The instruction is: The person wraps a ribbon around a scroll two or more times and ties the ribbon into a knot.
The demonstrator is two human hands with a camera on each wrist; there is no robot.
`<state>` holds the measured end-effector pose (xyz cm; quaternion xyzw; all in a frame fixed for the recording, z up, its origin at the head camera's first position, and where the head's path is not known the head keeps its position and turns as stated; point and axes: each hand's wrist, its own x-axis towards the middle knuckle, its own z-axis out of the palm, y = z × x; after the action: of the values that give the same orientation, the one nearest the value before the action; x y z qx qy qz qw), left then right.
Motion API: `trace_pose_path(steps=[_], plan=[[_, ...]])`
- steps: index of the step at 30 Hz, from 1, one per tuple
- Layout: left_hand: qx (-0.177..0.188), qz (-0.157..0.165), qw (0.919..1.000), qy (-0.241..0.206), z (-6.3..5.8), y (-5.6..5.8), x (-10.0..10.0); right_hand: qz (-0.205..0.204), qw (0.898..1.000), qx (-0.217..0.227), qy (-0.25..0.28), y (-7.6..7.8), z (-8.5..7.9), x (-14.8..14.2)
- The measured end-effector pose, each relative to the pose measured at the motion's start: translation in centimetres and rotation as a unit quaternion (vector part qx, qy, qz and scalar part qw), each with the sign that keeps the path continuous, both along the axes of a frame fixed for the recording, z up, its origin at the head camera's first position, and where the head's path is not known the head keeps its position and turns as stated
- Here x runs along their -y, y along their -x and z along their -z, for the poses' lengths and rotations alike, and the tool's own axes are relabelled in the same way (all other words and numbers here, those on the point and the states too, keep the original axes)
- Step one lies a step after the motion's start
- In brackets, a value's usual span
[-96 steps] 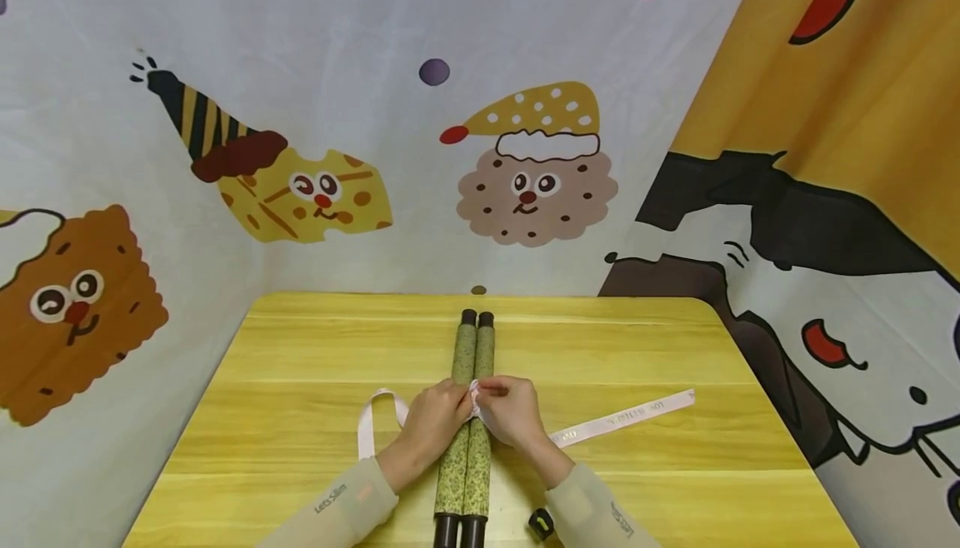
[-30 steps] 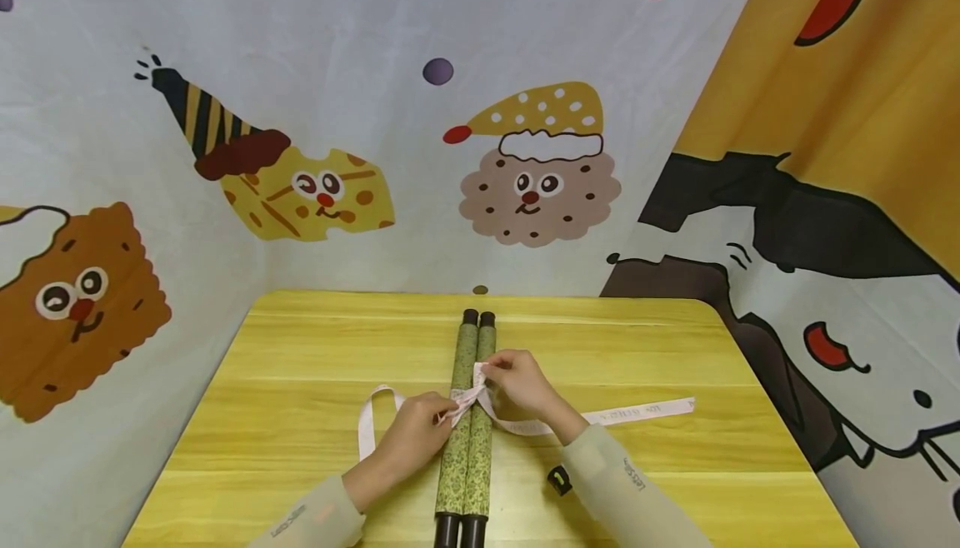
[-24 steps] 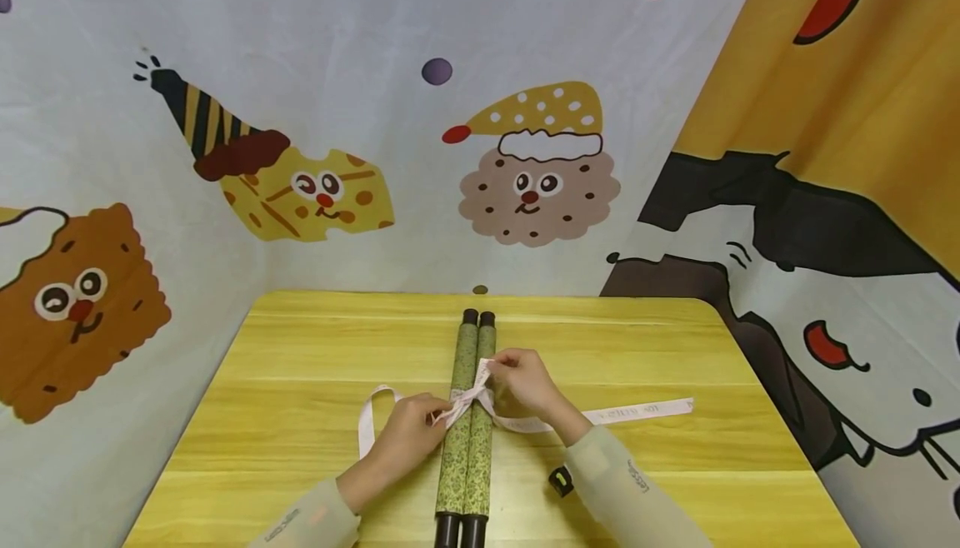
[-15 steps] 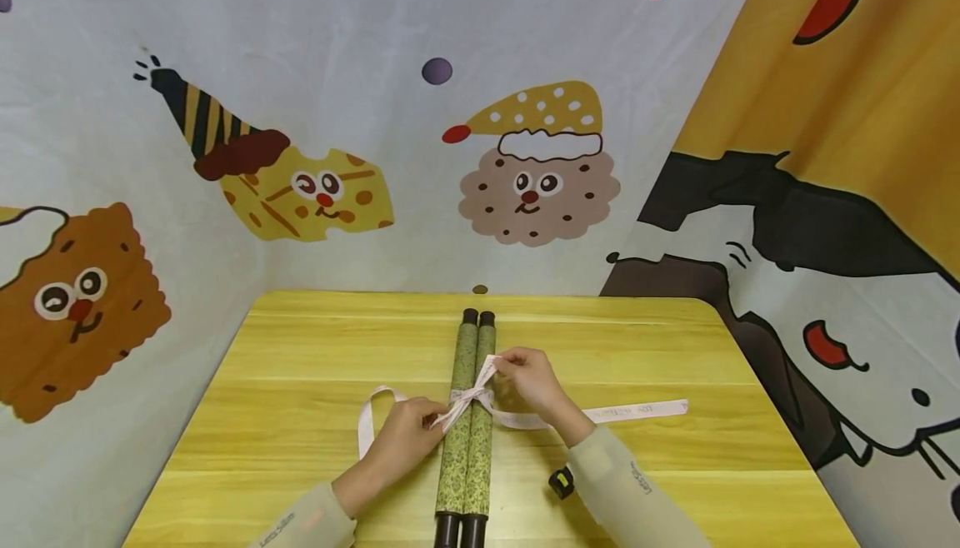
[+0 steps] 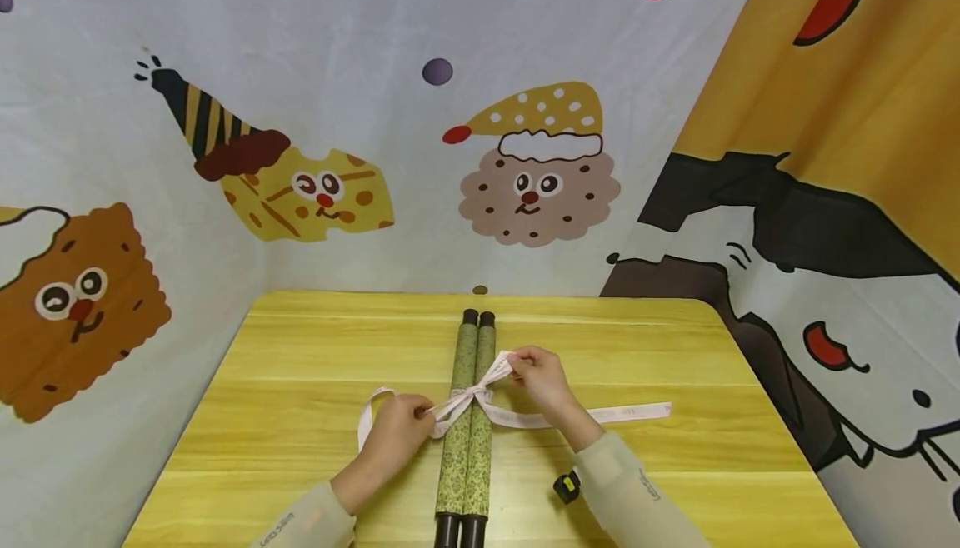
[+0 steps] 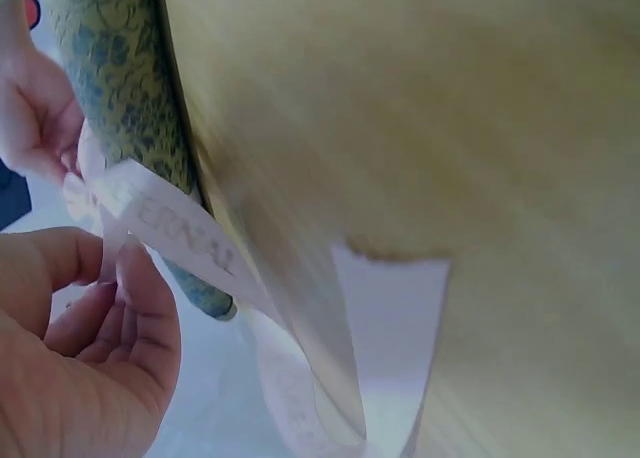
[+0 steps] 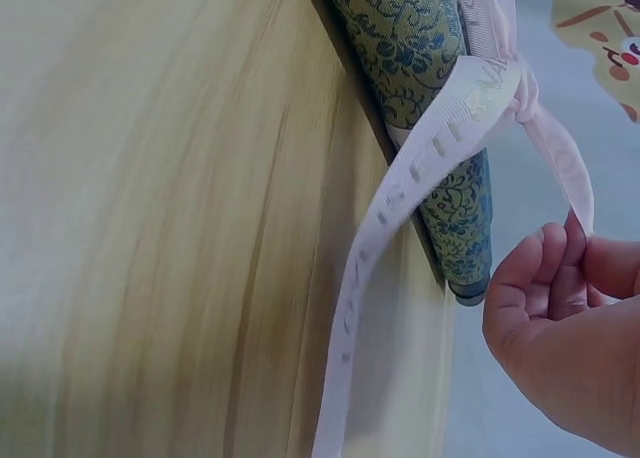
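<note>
Two scrolls covered in green patterned cloth, the left scroll [image 5: 453, 473] and the right scroll [image 5: 478, 481], lie side by side with dark end knobs. A pale pink ribbon [image 5: 472, 393] with printed lettering goes round both and is knotted in a bow on top. My left hand [image 5: 396, 433] pinches the bow's left loop between thumb and fingers, left of the scrolls. Over on the right, my right hand [image 5: 547, 383] pinches the other loop, raised above the scrolls. In the right wrist view the knot and a hanging ribbon tail [image 7: 385, 213] show clearly.
The scrolls lie on a wooden table [image 5: 315, 340]. One ribbon tail [image 5: 633, 413] stretches right, and another ribbon length [image 5: 366, 423] curls beside my left hand. A small black object with a yellow mark [image 5: 567, 486] lies near my right sleeve. A cartoon-printed cloth [image 5: 337, 32] hangs behind the table.
From close together at the knot, my hands have moved apart, left hand leftward, right hand up and rightward. Two loops have drawn out between them. The right ribbon tail has slid leftward.
</note>
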<state>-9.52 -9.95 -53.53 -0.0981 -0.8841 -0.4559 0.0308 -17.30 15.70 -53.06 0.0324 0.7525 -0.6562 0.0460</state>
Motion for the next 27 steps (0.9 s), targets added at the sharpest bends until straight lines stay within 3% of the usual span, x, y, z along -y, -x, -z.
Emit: trace_pose_path(steps=[6, 12, 16, 23, 25, 27], plan=[[0.003, -0.055, 0.9984, -0.011, -0.2, 0.8, 0.3, 0.001, 1.0, 0.003, -0.005, -0.2, 0.1, -0.8], [0.055, -0.09, 0.9909, -0.084, -0.4, 1.8, 0.2, -0.002, 1.0, 0.005, -0.011, -0.4, 0.4, -1.5], [0.075, -0.127, 0.9756, -0.162, -0.9, 2.5, -0.5, 0.002, 1.0, 0.01, -0.004, -0.5, 0.3, -1.7], [0.102, -0.162, 0.9363, -0.294, -1.5, 3.4, -1.6, 0.005, 1.0, 0.016, 0.002, -0.6, 0.2, -1.8], [0.105, -0.158, 0.9329, -0.306, -1.4, 3.5, -1.6, 0.006, 1.0, 0.018, 0.003, -0.6, 0.2, -1.9], [0.105, -0.151, 0.937, -0.297, -1.3, 3.6, -1.3, 0.004, 1.0, 0.017, -0.002, -0.7, 0.1, -2.0]])
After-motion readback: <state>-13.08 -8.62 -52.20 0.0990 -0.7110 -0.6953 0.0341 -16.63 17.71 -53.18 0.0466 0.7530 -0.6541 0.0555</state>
